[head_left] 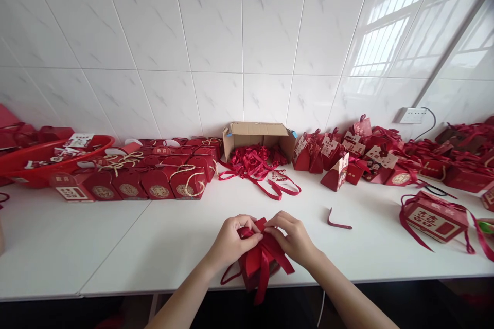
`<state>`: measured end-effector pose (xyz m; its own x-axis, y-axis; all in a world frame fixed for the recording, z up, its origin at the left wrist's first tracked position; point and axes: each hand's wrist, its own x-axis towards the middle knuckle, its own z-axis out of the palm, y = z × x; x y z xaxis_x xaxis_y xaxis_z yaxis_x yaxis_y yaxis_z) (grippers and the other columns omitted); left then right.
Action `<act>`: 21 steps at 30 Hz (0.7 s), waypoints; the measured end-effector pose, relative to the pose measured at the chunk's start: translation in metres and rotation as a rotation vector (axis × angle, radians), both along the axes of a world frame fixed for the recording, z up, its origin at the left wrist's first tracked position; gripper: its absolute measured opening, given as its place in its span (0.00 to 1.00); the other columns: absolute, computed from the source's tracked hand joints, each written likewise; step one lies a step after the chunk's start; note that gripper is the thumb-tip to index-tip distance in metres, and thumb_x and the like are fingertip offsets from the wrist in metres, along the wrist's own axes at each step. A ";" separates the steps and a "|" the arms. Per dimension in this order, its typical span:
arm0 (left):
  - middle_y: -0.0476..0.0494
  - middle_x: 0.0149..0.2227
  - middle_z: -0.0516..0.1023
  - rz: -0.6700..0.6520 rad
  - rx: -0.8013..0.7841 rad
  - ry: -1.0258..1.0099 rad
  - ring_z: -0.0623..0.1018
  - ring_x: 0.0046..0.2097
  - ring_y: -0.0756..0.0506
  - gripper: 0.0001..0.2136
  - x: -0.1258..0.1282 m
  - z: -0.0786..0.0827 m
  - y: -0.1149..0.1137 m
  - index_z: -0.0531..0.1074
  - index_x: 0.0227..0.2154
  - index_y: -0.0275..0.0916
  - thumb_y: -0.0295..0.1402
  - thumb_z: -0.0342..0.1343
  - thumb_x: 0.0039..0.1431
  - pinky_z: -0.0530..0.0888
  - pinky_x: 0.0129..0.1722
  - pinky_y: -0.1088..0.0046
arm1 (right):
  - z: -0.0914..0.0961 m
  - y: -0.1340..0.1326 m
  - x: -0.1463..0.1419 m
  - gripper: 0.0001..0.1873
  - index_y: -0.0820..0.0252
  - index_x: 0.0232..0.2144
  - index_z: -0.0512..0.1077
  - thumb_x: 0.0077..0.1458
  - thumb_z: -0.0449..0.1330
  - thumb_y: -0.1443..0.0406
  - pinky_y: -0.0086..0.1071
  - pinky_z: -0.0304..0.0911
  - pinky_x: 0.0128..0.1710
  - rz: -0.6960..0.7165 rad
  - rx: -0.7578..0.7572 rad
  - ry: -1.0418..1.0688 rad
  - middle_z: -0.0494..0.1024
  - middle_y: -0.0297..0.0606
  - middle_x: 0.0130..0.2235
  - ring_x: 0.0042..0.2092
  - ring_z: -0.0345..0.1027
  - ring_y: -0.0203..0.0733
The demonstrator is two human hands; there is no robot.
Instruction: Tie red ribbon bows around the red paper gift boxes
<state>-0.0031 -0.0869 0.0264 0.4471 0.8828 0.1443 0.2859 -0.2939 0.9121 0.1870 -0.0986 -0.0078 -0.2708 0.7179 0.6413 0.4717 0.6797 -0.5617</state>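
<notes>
A small red gift box [250, 278] stands at the table's front edge, with a red ribbon [264, 273] at its top and tails hanging down its front. My left hand [236, 239] pinches the ribbon at the top of the box from the left. From the right, my right hand [290, 239] also has its fingers closed on the ribbon, close beside the left fingertips. A thin dark red cord loop [228, 278] sticks out at the box's left side. Part of the box is hidden under ribbon and fingers.
Behind stands a cardboard box [258, 128] spilling red ribbons [254, 160]. Rows of red boxes [129, 185] and a red basin [38, 164] are at left. Finished-looking boxes [380, 164] crowd the right. A loose ribbon piece [338, 223] and a ribboned box [436, 218] lie nearer.
</notes>
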 end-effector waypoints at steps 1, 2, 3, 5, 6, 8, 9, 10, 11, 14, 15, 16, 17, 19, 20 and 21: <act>0.45 0.31 0.76 0.004 -0.007 -0.003 0.75 0.44 0.42 0.09 0.001 -0.001 0.001 0.64 0.20 0.39 0.33 0.58 0.51 0.69 0.43 0.69 | -0.001 0.000 0.000 0.07 0.57 0.34 0.70 0.60 0.53 0.70 0.31 0.64 0.31 -0.010 -0.007 0.004 0.73 0.37 0.31 0.32 0.66 0.39; 0.45 0.31 0.76 0.006 -0.014 -0.005 0.75 0.45 0.41 0.09 0.001 -0.002 0.002 0.64 0.20 0.39 0.32 0.58 0.50 0.69 0.42 0.69 | -0.002 0.000 0.000 0.07 0.57 0.33 0.69 0.60 0.53 0.70 0.31 0.64 0.31 -0.019 -0.014 0.008 0.72 0.37 0.31 0.32 0.66 0.38; 0.45 0.30 0.75 0.010 -0.017 -0.007 0.75 0.45 0.41 0.10 0.002 -0.002 0.003 0.62 0.19 0.39 0.32 0.58 0.50 0.69 0.42 0.69 | -0.003 -0.001 0.000 0.07 0.57 0.33 0.69 0.59 0.53 0.71 0.31 0.64 0.31 -0.027 -0.020 0.011 0.72 0.37 0.31 0.32 0.66 0.39; 0.46 0.28 0.75 0.012 -0.020 -0.009 0.74 0.47 0.40 0.12 0.003 -0.003 0.004 0.58 0.18 0.40 0.30 0.58 0.48 0.69 0.42 0.69 | -0.005 -0.001 0.001 0.06 0.57 0.33 0.68 0.60 0.52 0.70 0.32 0.63 0.31 -0.038 -0.031 0.014 0.71 0.37 0.30 0.32 0.65 0.39; 0.46 0.27 0.74 0.014 -0.020 -0.010 0.74 0.47 0.40 0.14 0.003 -0.004 0.005 0.56 0.18 0.41 0.30 0.58 0.48 0.68 0.43 0.69 | -0.006 -0.001 0.001 0.06 0.57 0.33 0.67 0.60 0.51 0.70 0.32 0.63 0.32 -0.043 -0.036 0.016 0.71 0.37 0.30 0.32 0.64 0.39; 0.46 0.26 0.74 0.016 -0.016 -0.013 0.73 0.48 0.39 0.16 0.003 -0.005 0.005 0.53 0.17 0.41 0.29 0.58 0.47 0.68 0.44 0.68 | -0.007 -0.001 0.001 0.06 0.57 0.33 0.66 0.61 0.50 0.69 0.33 0.62 0.32 -0.052 -0.052 0.023 0.71 0.37 0.30 0.32 0.63 0.40; 0.46 0.25 0.74 0.016 -0.014 -0.015 0.73 0.49 0.39 0.16 0.002 -0.006 0.005 0.53 0.17 0.41 0.29 0.58 0.47 0.68 0.44 0.68 | -0.008 -0.001 0.002 0.06 0.57 0.32 0.66 0.61 0.50 0.68 0.33 0.62 0.32 -0.055 -0.063 0.027 0.70 0.37 0.30 0.32 0.63 0.40; 0.46 0.25 0.74 0.013 -0.013 -0.016 0.73 0.49 0.39 0.16 0.002 -0.006 0.006 0.53 0.17 0.41 0.29 0.58 0.46 0.67 0.45 0.67 | -0.008 -0.001 0.002 0.07 0.57 0.32 0.66 0.61 0.50 0.67 0.33 0.62 0.32 -0.056 -0.077 0.032 0.71 0.37 0.30 0.32 0.63 0.40; 0.46 0.25 0.74 0.009 -0.012 -0.018 0.73 0.49 0.39 0.16 0.001 -0.006 0.006 0.53 0.16 0.41 0.29 0.58 0.46 0.67 0.45 0.67 | -0.008 -0.001 0.002 0.07 0.57 0.32 0.66 0.61 0.50 0.66 0.33 0.62 0.32 -0.056 -0.094 0.038 0.71 0.37 0.30 0.33 0.64 0.40; 0.44 0.27 0.76 -0.007 -0.006 -0.019 0.72 0.51 0.39 0.12 -0.001 -0.007 0.006 0.59 0.17 0.41 0.29 0.58 0.47 0.68 0.46 0.67 | -0.007 -0.001 0.008 0.06 0.57 0.35 0.66 0.62 0.51 0.63 0.31 0.63 0.33 -0.045 -0.164 0.062 0.72 0.36 0.31 0.32 0.66 0.38; 0.44 0.29 0.77 -0.010 -0.002 -0.018 0.72 0.51 0.39 0.10 -0.002 -0.007 0.006 0.62 0.18 0.40 0.29 0.58 0.47 0.68 0.46 0.67 | -0.006 -0.001 0.011 0.07 0.57 0.37 0.66 0.63 0.49 0.62 0.31 0.63 0.32 -0.044 -0.189 0.072 0.72 0.36 0.31 0.32 0.66 0.37; 0.43 0.30 0.77 -0.013 0.003 -0.018 0.72 0.51 0.39 0.09 -0.003 -0.007 0.006 0.63 0.19 0.40 0.30 0.59 0.47 0.68 0.46 0.67 | -0.005 -0.001 0.014 0.10 0.58 0.38 0.65 0.65 0.47 0.61 0.31 0.63 0.32 -0.045 -0.211 0.084 0.72 0.36 0.31 0.31 0.66 0.37; 0.42 0.31 0.77 -0.016 0.009 -0.017 0.72 0.51 0.39 0.08 -0.004 -0.007 0.005 0.64 0.19 0.39 0.30 0.59 0.47 0.68 0.46 0.67 | -0.004 -0.002 0.017 0.12 0.58 0.38 0.65 0.66 0.43 0.61 0.31 0.63 0.32 -0.047 -0.228 0.093 0.72 0.36 0.30 0.31 0.66 0.37; 0.41 0.34 0.77 -0.022 0.020 -0.016 0.73 0.51 0.39 0.07 -0.006 -0.007 0.005 0.66 0.20 0.39 0.29 0.60 0.47 0.68 0.47 0.67 | -0.002 -0.004 0.023 0.17 0.58 0.35 0.66 0.67 0.40 0.62 0.32 0.63 0.34 -0.036 -0.253 0.095 0.72 0.37 0.31 0.33 0.67 0.37; 0.41 0.35 0.77 -0.028 0.024 -0.016 0.73 0.50 0.39 0.07 -0.006 -0.007 0.005 0.67 0.20 0.39 0.29 0.60 0.47 0.68 0.47 0.67 | -0.001 -0.005 0.024 0.17 0.58 0.34 0.67 0.66 0.41 0.62 0.33 0.64 0.36 -0.013 -0.265 0.083 0.72 0.37 0.33 0.35 0.67 0.38; 0.41 0.36 0.77 -0.034 0.027 -0.016 0.73 0.50 0.39 0.07 -0.007 -0.007 0.005 0.67 0.20 0.39 0.29 0.60 0.47 0.68 0.48 0.67 | 0.000 -0.006 0.026 0.14 0.58 0.34 0.67 0.65 0.44 0.62 0.34 0.64 0.38 0.019 -0.274 0.066 0.72 0.38 0.35 0.36 0.66 0.38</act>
